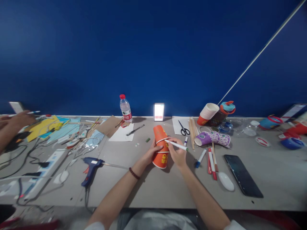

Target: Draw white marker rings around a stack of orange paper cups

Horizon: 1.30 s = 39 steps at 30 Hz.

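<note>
"What are the hands holding?"
"The left hand (pixel 152 154) is gripping a column of smooth, tapering orange paper cups (pixel 165 148) with pale rims, midway across the table. The right hand (pixel 177 154) is pinching a slim white marker (pixel 178 146) by their upper side."
"What's lying around them?"
"A blue glue gun (pixel 90 169) is lying left, a clear plastic bottle (pixel 125 111) is standing far left, and a glossy black phone (pixel 242 175) is lying near right."
"How many are you counting?"
"Three orange cups, one held marker, one glue gun, one bottle, one phone."

Blue wall (pixel 148 57) (dark) behind grey table (pixel 155 193).
</note>
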### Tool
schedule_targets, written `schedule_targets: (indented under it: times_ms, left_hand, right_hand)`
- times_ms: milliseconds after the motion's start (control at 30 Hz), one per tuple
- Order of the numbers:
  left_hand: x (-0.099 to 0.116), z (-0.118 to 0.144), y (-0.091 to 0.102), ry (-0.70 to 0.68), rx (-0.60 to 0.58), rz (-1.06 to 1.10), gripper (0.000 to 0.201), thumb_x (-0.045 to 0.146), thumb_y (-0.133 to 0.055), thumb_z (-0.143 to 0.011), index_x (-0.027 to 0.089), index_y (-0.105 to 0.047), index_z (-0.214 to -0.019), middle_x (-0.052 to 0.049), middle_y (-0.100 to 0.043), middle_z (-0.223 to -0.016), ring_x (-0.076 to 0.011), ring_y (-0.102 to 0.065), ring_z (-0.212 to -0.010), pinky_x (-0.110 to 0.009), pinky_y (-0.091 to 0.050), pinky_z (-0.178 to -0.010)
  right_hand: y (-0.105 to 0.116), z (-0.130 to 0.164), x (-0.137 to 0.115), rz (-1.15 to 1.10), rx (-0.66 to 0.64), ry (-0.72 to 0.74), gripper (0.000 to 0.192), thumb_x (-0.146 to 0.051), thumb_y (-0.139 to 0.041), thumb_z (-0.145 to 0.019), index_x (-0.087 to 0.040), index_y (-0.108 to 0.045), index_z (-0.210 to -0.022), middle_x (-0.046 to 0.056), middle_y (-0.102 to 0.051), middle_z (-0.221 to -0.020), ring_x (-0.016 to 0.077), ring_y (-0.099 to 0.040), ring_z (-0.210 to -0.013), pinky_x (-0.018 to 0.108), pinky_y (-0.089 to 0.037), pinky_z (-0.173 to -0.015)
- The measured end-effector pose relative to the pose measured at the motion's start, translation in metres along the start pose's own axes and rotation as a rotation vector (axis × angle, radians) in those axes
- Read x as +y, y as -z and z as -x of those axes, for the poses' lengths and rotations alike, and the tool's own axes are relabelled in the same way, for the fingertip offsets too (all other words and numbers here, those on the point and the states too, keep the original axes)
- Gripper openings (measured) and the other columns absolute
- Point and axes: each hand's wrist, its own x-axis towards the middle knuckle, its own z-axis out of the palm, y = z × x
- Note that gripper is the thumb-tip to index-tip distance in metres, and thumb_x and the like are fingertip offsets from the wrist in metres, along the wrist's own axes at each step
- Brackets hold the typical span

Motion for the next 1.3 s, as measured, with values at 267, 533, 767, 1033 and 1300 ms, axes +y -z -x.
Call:
schedule_targets:
  times_ms: [267, 533, 767, 1033, 1300]
  left_hand:
    - [0.0004, 0.0000, -0.0003, 0.004, 0.022, -0.013, 0.072, 0.024, -0.077, -0.070, 0.025, -0.047, -0.136, -0.010, -0.065, -0.122, -0.0247, -0.067, -0.092, -0.037, -0.052, -0.080]
    - [-0.0003, -0.0012, -0.0001, -0.018, 0.002, -0.020, 0.067, 0.024, -0.079, -0.069, 0.023, -0.052, -0.130, -0.011, -0.064, -0.127, -0.0260, -0.066, -0.097, -0.037, -0.052, -0.082]
    - [0.0004, -0.0007, -0.0002, 0.018, 0.039, -0.049, 0.070, 0.030, -0.081, -0.068, 0.021, -0.054, -0.131, -0.013, -0.065, -0.124, -0.0275, -0.066, -0.099, -0.039, -0.050, -0.086]
    - [-0.0030, -0.0007, 0.0023, 0.018, 0.029, -0.025, 0.066, 0.026, -0.079, -0.071, 0.023, -0.053, -0.132, -0.011, -0.067, -0.120, -0.0268, -0.067, -0.098, -0.038, -0.050, -0.085]
    - [-0.0039, -0.0033, 0.0054, 0.040, 0.020, 0.018, 0.071, 0.023, -0.075, -0.072, 0.025, -0.049, -0.138, -0.009, -0.067, -0.119, -0.0270, -0.067, -0.095, -0.039, -0.051, -0.083]
  right_hand:
    - [0.0000, -0.0008, 0.0002, -0.036, 0.009, -0.034, 0.006, -0.023, -0.058, -0.084, -0.021, -0.064, -0.083, 0.007, -0.072, -0.090, 0.0249, -0.069, -0.095, 0.042, -0.054, -0.088]
    - [0.0014, 0.0000, 0.0021, -0.085, 0.026, -0.088, 0.006, -0.026, -0.059, -0.086, -0.021, -0.063, -0.084, 0.007, -0.072, -0.091, 0.0232, -0.069, -0.095, 0.041, -0.053, -0.090]
    - [0.0026, 0.0005, 0.0023, -0.092, 0.040, -0.055, 0.007, -0.027, -0.060, -0.086, -0.022, -0.063, -0.084, 0.006, -0.072, -0.089, 0.0229, -0.069, -0.092, 0.040, -0.054, -0.087]
    - [0.0005, -0.0002, -0.0003, -0.041, -0.031, -0.044, 0.008, -0.027, -0.059, -0.084, -0.021, -0.063, -0.080, 0.008, -0.073, -0.093, 0.0239, -0.069, -0.093, 0.040, -0.053, -0.088]
    - [0.0001, 0.0003, 0.0045, 0.001, -0.025, -0.037, 0.007, -0.026, -0.059, -0.084, -0.021, -0.065, -0.082, 0.008, -0.072, -0.093, 0.0250, -0.068, -0.096, 0.043, -0.052, -0.091]
